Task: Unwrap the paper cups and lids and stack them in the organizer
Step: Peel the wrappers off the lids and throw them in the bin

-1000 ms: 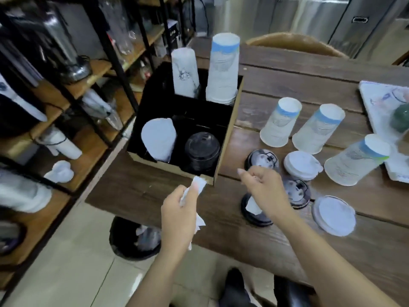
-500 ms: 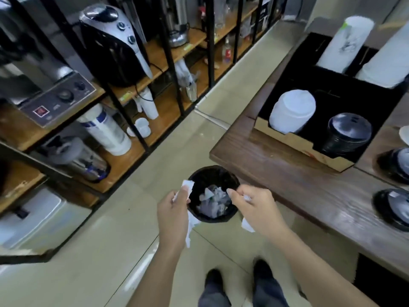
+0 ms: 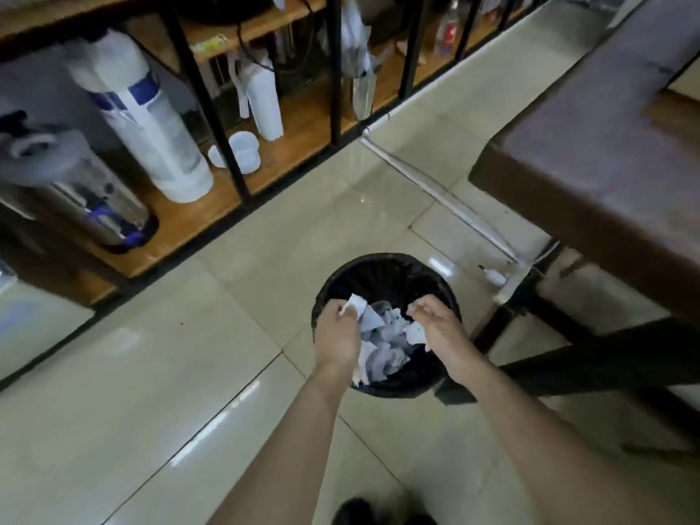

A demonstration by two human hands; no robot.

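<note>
A scrap of white wrapping paper (image 3: 354, 305) sits pinched in the fingers (image 3: 346, 311) of the left hand (image 3: 337, 337), sticking up above the knuckles, and more of the same paper trails down under the palm toward the wrist. The right hand (image 3: 439, 331) has its fingers curled around a second white paper scrap (image 3: 415, 332), which shows at the inner edge of the palm. Both hands hang just above the mouth of a round black trash bin (image 3: 382, 274), side by side with a small gap between them.

Inside the bin lies a heap of crumpled white and pale blue paper (image 3: 388, 344), filling much of the black liner. The bin stands on a pale tiled floor (image 3: 182, 358), just beside the dark leg of a wooden table (image 3: 591, 176) whose corner reaches in from the right. The cups, lids and organizer are out of view here.

Across the floor to the left runs a wooden shelf (image 3: 299, 134) on a black metal frame. On its lower board stand a tall wrapped stack of white cups with a blue band (image 3: 151, 123), a slimmer white cup stack (image 3: 265, 104) and some small white lids (image 3: 244, 151). A metal appliance (image 3: 87, 206) sits at the far left, blurred. Dark shoe tips (image 3: 356, 511) show at the bottom edge.
</note>
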